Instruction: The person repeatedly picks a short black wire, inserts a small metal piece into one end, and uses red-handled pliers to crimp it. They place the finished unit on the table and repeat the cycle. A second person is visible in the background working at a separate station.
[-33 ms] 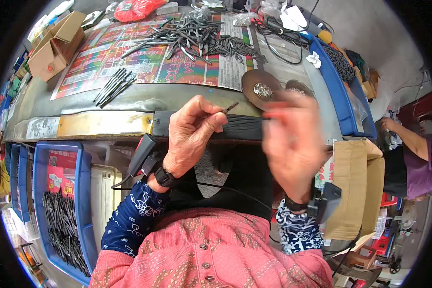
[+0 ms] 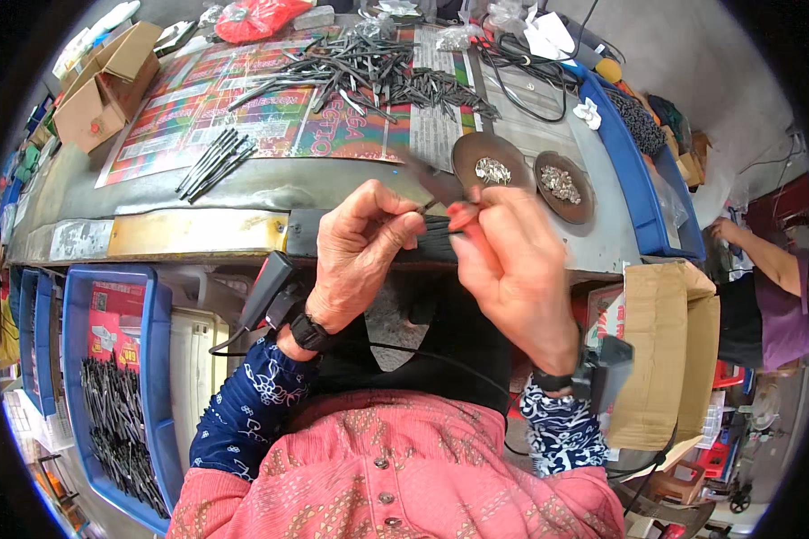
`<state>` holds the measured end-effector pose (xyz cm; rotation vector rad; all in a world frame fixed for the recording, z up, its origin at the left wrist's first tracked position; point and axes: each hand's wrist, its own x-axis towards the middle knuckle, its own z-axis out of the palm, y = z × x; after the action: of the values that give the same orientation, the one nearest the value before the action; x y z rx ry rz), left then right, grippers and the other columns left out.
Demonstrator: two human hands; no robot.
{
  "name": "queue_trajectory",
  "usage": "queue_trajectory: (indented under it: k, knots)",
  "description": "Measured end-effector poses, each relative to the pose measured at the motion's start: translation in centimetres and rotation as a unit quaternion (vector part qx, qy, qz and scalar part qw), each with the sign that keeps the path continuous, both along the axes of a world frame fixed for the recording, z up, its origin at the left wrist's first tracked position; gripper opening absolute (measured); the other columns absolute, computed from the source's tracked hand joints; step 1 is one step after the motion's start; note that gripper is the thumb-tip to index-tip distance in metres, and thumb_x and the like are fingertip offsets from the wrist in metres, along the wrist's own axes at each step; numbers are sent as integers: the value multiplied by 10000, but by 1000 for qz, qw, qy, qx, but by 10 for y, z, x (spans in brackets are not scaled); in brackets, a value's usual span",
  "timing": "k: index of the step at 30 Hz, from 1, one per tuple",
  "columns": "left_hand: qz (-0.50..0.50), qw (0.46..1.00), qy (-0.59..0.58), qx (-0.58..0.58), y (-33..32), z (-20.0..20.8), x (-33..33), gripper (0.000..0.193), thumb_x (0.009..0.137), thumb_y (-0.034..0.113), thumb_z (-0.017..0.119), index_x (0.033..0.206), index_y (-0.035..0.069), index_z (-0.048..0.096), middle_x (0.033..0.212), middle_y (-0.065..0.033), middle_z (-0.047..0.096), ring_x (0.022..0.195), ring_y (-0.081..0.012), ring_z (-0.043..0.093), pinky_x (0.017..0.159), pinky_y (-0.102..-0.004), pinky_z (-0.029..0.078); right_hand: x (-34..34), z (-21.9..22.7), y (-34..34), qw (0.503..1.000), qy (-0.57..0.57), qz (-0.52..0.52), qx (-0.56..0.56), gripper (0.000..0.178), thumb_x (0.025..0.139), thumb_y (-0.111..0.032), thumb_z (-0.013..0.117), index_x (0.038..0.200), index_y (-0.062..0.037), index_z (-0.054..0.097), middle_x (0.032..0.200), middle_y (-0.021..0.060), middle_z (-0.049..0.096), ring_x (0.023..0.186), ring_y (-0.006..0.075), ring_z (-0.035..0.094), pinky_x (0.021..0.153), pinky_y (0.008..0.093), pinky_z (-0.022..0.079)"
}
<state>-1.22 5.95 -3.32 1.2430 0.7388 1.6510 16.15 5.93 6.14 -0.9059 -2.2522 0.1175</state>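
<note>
My left hand [image 2: 361, 242] pinches a short, thin dark strip [image 2: 430, 206] between thumb and fingertips, just over the table's front edge. Beside it, my right hand [image 2: 521, 269] is wrapped round what look like red-handled pliers [image 2: 466, 216]. Their dark metal end, smeared by motion, points up and left past the strip; I cannot tell whether it touches. Just beyond my right hand stand two round brown dishes, one [image 2: 466, 160] at the left and one [image 2: 562, 208] at the right, each with small silvery metal pieces.
A small row of black strips [image 2: 214, 165] lies at the left, a larger heap [image 2: 378, 72] on printed sheets farther back. Blue bins stand at the lower left [image 2: 160, 359] and right [image 2: 633, 171]. An open cardboard box [image 2: 660, 359] is by my right arm; another person [image 2: 768, 278] is beyond.
My right hand has swung left with the red-handled pliers, bringing them up to the strip and uncovering the right-hand dish. My left hand has stayed nearly still.
</note>
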Motion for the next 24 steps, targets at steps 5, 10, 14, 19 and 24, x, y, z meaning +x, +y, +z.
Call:
queue_trajectory:
  k: [5,10,14,19,24]
  knots:
    - [4,1000,-12,2,0,1,2,95,901,6,657,879,14,565,789,-5,631,680,-46,552,630,-195,470,5,13,-7,984,175,-6,22,156,785,-33,686,926,8,632,977,165,608,853,299,621,747,371,504]
    - [10,1000,8,-5,-1,3,2,98,903,3,652,871,13,560,787,-8,631,679,-48,553,631,-198,474,-2,0,-2,993,84,-1,78,173,779,-41,684,935,-13,616,939,154,605,824,305,608,711,375,507]
    - [6,1000,23,-1,0,2,2,91,906,-1,646,873,10,562,781,-9,629,683,-51,558,634,-195,473,6,-17,3,998,68,6,-13,165,801,-75,681,925,-20,588,882,145,568,802,357,586,691,432,480]
    - [7,1000,8,9,0,1,1,77,907,-1,645,893,3,569,784,-17,631,691,-56,565,644,-198,474,23,-15,-2,993,95,-58,-48,156,849,-98,661,957,1,606,907,156,576,806,331,593,710,394,480]
    - [5,1000,11,-7,-1,4,1,55,911,-6,636,914,-9,581,796,-25,638,698,-60,574,648,-197,478,59,-19,-3,973,118,-191,-45,171,921,-133,625,893,27,572,834,94,549,765,189,521,723,294,430]
